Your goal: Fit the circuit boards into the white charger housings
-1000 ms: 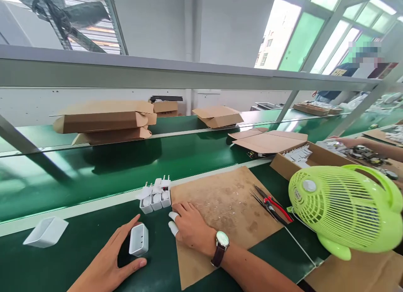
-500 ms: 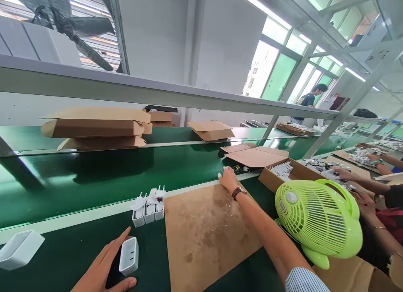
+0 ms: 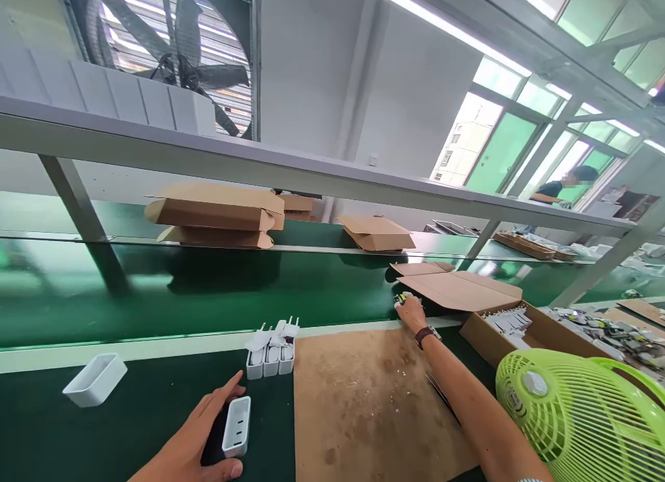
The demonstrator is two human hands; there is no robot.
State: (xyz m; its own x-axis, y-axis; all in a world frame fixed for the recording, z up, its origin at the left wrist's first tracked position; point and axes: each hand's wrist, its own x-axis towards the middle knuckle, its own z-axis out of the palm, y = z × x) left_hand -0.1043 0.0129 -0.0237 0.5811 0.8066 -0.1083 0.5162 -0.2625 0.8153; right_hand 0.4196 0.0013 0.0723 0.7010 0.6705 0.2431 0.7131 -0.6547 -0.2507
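Note:
My left hand lies at the lower left with thumb and fingers spread around a small white casing, which has slots in its floor. Farther out, my right hand is closed on a small circuit board at the edge of the green belt; part of the board is hidden by the fingers. Between the hands lies a stained brown cardboard sheet. Several white casings with plugs stand in a row at its upper left corner. Another white casing rests at the far left.
A green fan stands at the lower right. Behind it is an open carton with white parts, beside a pile of circuit boards. Flattened cardboard lies on the belt. A shelf rail crosses above. A person is in the background.
The view has shifted left. My right hand has closed on a circuit board and lifted it slightly. My left hand remains spread beside the white casing.

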